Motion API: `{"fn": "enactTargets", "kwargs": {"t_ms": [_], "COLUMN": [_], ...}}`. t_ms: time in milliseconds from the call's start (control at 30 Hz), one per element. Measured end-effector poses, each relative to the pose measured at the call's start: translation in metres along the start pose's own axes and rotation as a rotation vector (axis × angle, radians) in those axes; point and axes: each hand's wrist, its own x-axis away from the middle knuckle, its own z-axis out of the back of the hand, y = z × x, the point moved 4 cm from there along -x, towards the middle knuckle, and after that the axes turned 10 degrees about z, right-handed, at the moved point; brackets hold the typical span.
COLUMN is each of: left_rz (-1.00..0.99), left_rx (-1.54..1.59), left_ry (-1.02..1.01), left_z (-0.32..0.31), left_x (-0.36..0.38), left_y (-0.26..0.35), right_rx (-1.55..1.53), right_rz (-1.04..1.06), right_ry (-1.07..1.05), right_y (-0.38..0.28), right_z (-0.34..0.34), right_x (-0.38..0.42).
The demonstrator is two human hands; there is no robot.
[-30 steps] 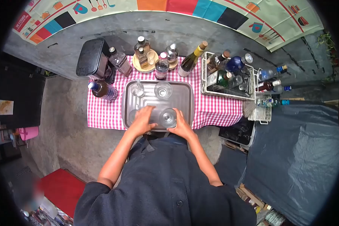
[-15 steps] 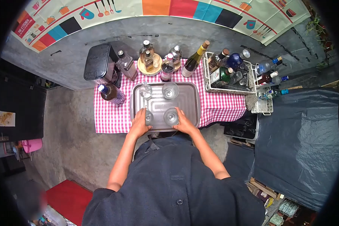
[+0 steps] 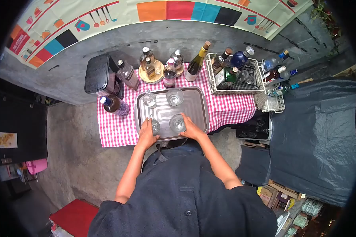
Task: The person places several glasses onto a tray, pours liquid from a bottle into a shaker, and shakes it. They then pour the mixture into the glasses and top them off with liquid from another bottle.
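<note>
Small glass (image 3: 155, 126) sits right of my left hand (image 3: 148, 134), clamped on it. Bigger glass (image 3: 177, 124), left of my right hand (image 3: 191, 129), also gripped.

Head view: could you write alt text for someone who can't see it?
The wearer's left hand and right hand flank two clear glasses on a gray tray, two more glasses beyond. The tray rests on checked cloth, bottles behind.
</note>
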Motion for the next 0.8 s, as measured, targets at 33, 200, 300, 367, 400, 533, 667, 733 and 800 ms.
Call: {"fn": "enactTargets", "kwargs": {"t_ms": [33,200,300,367,400,533,667,733,800], "left_rz": [0.018,-0.132,-0.098,-0.165,-0.164,-0.155,-0.087,-0.066,-0.052], "left_rx": [-0.007,0.216,0.384,0.426,0.450,0.497,0.445,0.425,0.359], "left_ry": [0.016,0.190,-0.106,-0.147,-0.242,-0.372,-0.466,-0.555,-0.590], "left_z": [0.004,0.035,0.033,0.032,0.029,0.027,0.015,-0.014,-0.035], "left_x": [0.002,0.014,0.008,0.009,0.010,0.015,0.020,0.018,0.017], "left_y": [0.004,0.035,0.037,0.044,0.048,0.067,0.074,0.058,0.049], "right_rx": [0.019,0.057,0.047,0.028,0.007,0.026,0.067,0.075,0.082], "right_rz": [-0.029,-0.055,-0.128,-0.194,-0.202,-0.363,-0.552,-0.583,-0.611], "right_ry": [-0.030,0.064,0.141,0.164,0.171,0.047,-0.153,-0.228,-0.307], "right_y": [-0.003,0.009,0.031,0.048,0.060,0.095,0.143,0.160,0.168], "right_z": [0.003,0.009,0.009,0.008,0.003,-0.013,-0.044,-0.051,-0.050], "right_x": [0.001,0.016,0.039,0.060,0.071,0.114,0.152,0.166,0.177]}}
